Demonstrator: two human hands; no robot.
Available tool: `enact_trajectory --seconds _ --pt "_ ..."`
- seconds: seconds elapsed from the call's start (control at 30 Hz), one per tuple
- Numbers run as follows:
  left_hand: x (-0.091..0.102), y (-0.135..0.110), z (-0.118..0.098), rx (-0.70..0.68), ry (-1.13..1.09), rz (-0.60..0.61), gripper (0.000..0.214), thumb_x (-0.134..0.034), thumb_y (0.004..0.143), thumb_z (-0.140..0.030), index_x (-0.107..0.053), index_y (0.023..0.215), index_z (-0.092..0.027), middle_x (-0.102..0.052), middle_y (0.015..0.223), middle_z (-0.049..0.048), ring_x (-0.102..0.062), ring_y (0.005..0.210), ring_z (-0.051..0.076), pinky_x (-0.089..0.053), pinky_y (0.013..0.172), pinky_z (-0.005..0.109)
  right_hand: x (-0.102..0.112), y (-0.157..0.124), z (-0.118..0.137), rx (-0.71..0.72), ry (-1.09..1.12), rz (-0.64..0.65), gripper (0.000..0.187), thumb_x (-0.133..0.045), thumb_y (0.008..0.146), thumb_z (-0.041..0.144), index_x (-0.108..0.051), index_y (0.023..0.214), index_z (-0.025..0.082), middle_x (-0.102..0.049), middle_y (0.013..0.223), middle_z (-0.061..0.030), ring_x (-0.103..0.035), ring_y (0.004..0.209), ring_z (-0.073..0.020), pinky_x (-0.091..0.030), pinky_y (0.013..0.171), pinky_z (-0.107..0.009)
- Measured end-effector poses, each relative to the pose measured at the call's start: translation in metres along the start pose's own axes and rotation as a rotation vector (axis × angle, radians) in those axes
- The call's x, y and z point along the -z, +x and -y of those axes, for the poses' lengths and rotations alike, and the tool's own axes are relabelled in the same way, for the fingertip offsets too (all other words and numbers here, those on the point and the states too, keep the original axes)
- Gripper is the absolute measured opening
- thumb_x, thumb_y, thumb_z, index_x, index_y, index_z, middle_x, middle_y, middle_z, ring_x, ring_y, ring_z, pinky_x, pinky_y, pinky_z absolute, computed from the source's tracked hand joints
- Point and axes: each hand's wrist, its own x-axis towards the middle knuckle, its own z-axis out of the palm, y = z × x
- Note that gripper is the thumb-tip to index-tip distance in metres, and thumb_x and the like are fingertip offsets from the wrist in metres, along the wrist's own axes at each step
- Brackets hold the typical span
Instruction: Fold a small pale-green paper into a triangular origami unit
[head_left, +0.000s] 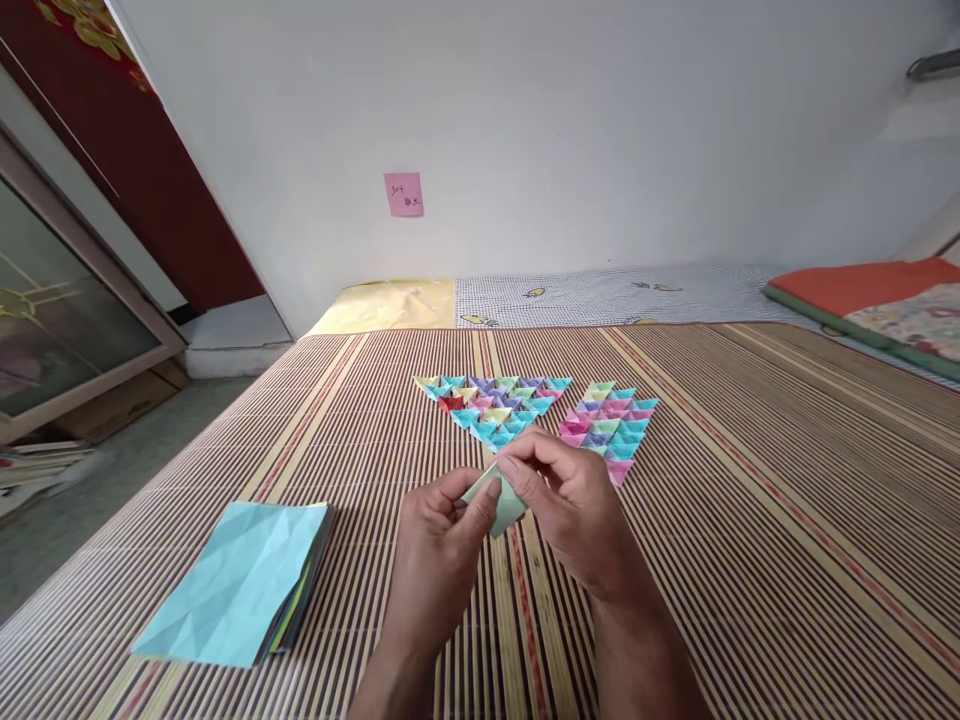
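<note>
Both hands meet over the middle of the mat around a small folded piece of pale green paper (508,508). My left hand (444,535) pinches its left side between thumb and fingers. At the upper edge, the thumb and fingers of my right hand (574,500) are closed on the same paper. Just beyond the hands lie folded paper boats in several colours, laid out in rows: a triangular group (491,405) and, to its right, a second group (611,425) partly behind my right hand. A stack of creased paper sheets (232,580), light blue on top, lies to the left.
A striped bamboo mat (750,560) covers the bed. Along the wall run a yellow cloth (394,305) and a checked cloth (585,295). Folded orange and green bedding (862,290) lies at the far right. A pink note (404,195) is stuck on the wall.
</note>
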Motion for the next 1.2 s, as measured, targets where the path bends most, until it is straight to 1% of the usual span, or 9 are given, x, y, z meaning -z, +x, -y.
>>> enact_trajectory --seconds 0.1,0.23,0.4,0.47,0.73,0.87,0.97,1.1,1.2 --pt "0.004 0.002 -0.004 -0.021 -0.011 0.023 0.03 -0.069 0.096 -0.044 -0.077 0.087 -0.016 -0.065 0.072 0.0013 -0.056 0.066 0.014 -0.045 0.061 0.024 0.0 0.0 -0.002 -0.044 0.047 -0.033 0.022 -0.063 0.097 0.032 -0.067 0.079 0.02 -0.059 0.074 0.0006 -0.054 0.069 -0.0157 -0.043 0.064 -0.029" --pt "0.019 0.001 -0.009 -0.112 -0.038 0.011 0.018 -0.067 0.098 -0.036 -0.071 0.108 -0.021 -0.075 0.098 0.0062 -0.07 0.091 0.02 -0.057 0.082 0.03 0.003 0.001 -0.006 -0.145 0.145 -0.054 0.025 -0.066 0.094 0.039 -0.068 0.08 0.019 -0.062 0.073 -0.0003 -0.055 0.067 -0.0159 -0.044 0.062 -0.028" --pt "0.035 -0.003 -0.009 -0.177 0.178 0.224 0.023 -0.061 0.1 -0.024 -0.072 0.12 -0.027 -0.073 0.115 0.008 -0.07 0.104 0.022 -0.056 0.095 0.034 0.003 0.003 -0.009 -0.195 0.215 -0.034 0.026 -0.068 0.092 0.039 -0.068 0.076 0.019 -0.06 0.071 0.0008 -0.053 0.066 -0.0147 -0.043 0.062 -0.027" --pt "0.034 -0.004 -0.008 -0.169 0.201 0.241 0.026 -0.064 0.098 -0.023 -0.073 0.122 -0.028 -0.073 0.118 0.0073 -0.07 0.105 0.022 -0.055 0.097 0.034 0.002 0.003 -0.008 -0.211 0.234 -0.029 0.026 -0.068 0.092 0.039 -0.067 0.074 0.019 -0.058 0.07 0.0018 -0.051 0.064 -0.0138 -0.042 0.061 -0.026" --pt "0.029 -0.002 -0.014 -0.182 0.228 0.184 0.026 -0.068 0.094 -0.021 -0.079 0.118 -0.025 -0.078 0.108 0.0073 -0.069 0.086 0.019 -0.057 0.083 0.031 -0.007 0.005 -0.002 -0.226 0.208 0.0 0.026 -0.067 0.091 0.035 -0.064 0.07 0.02 -0.056 0.066 0.0027 -0.052 0.061 -0.0136 -0.045 0.06 -0.027" --pt "0.031 -0.002 -0.012 -0.212 0.221 0.096 0.021 -0.071 0.092 -0.022 -0.082 0.111 -0.026 -0.079 0.1 0.0057 -0.07 0.081 0.019 -0.058 0.08 0.03 -0.007 0.004 -0.001 -0.201 0.218 -0.033 0.019 -0.069 0.094 0.04 -0.074 0.092 0.022 -0.072 0.087 -0.0029 -0.068 0.084 -0.0195 -0.056 0.078 -0.033" --pt "0.034 -0.001 -0.009 -0.23 0.165 -0.013 0.018 -0.073 0.092 -0.025 -0.082 0.108 -0.027 -0.078 0.094 0.0038 -0.072 0.083 0.018 -0.059 0.08 0.029 -0.002 0.001 0.001 -0.134 0.244 -0.044 0.023 -0.065 0.098 0.039 -0.074 0.115 0.026 -0.075 0.11 -0.0061 -0.07 0.109 -0.0233 -0.056 0.096 -0.039" --pt "0.037 -0.001 -0.009 -0.26 0.125 -0.102 0.018 -0.074 0.092 -0.025 -0.081 0.109 -0.028 -0.077 0.091 0.002 -0.073 0.084 0.017 -0.06 0.08 0.027 0.004 -0.004 0.003 -0.011 0.216 0.088 0.019 -0.065 0.096 0.026 -0.074 0.112 0.029 -0.071 0.113 -0.0039 -0.068 0.109 -0.0225 -0.055 0.096 -0.039" --pt "0.038 -0.002 -0.011 -0.275 0.117 -0.111 0.017 -0.076 0.092 -0.025 -0.082 0.108 -0.028 -0.078 0.091 0.0019 -0.073 0.084 0.016 -0.061 0.079 0.026 0.003 -0.005 0.002 0.052 0.2 0.102 0.022 -0.07 0.091 0.019 -0.076 0.109 0.03 -0.069 0.113 -0.003 -0.067 0.111 -0.0233 -0.054 0.096 -0.04"
